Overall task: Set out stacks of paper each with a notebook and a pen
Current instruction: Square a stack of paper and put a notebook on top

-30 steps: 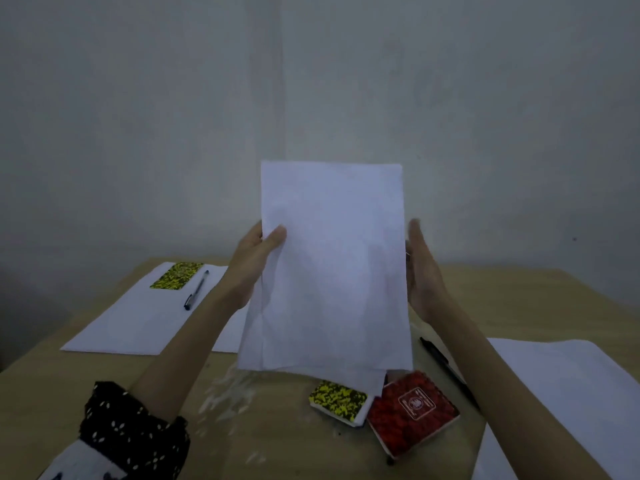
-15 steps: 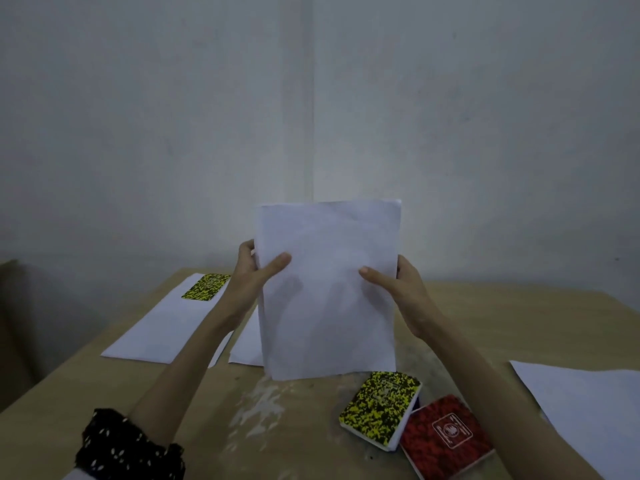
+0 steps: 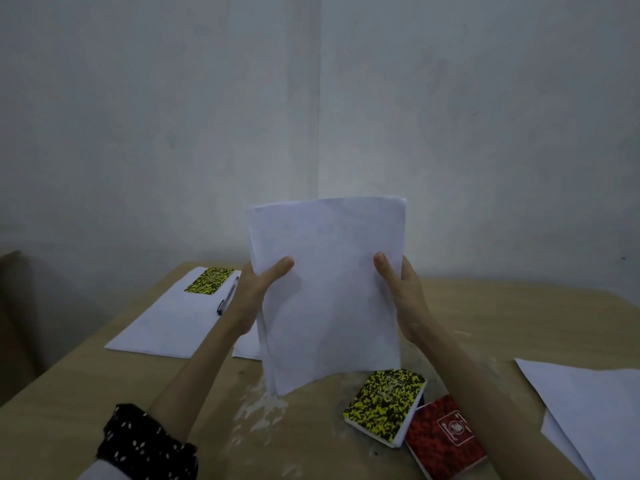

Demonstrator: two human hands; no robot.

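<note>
- Table (image 3: 485,327): wooden, its far edge against a pale wall (image 3: 450,116). Bare wood shows along the near-left edge and across the far-right corner; worn pale patches mark the middle.
- Paper stack (image 3: 329,289): white sheets held upright over the table's middle, bottom edge at or just above the wood; contact cannot be told. Top edges slightly uneven, lower left corner fanned.
- Left hand (image 3: 256,292): grips the stack's left edge, thumb across the front.
- Right hand (image 3: 401,289): grips the right edge likewise.
- Far-left corner: laid-out sheets (image 3: 173,323) carrying a yellow-black notebook (image 3: 209,280) with a pen (image 3: 228,295) just beside it.
- Near edge, right of centre: second yellow-black notebook (image 3: 386,405) overlapping a red notebook (image 3: 445,436).
- Right edge: loose white sheets (image 3: 588,410), partly cut off.
</note>
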